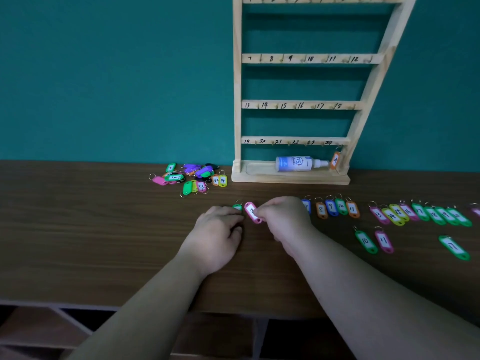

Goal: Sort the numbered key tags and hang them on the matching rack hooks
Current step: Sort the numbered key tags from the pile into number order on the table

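My right hand [281,219] pinches a pink key tag [252,212] that lies on the wooden table [104,229]. Just to its left, my left hand [217,236] rests on the table with its fingertips on a green tag [237,206], which it mostly hides. A wooden rack [306,105] with numbered hooks stands against the wall. One orange tag marked 24 [335,160] hangs at its bottom right. An unsorted heap of tags [191,176] lies left of the rack. A sorted row of tags [337,207] stretches to the right of my hands.
A white spray bottle [298,163] lies in the rack's base tray. More tags, a green 10 [365,241], a pink 11 [384,241] and a green 17 [454,247], lie in a second row nearer me. The table's front edge runs below my forearms.
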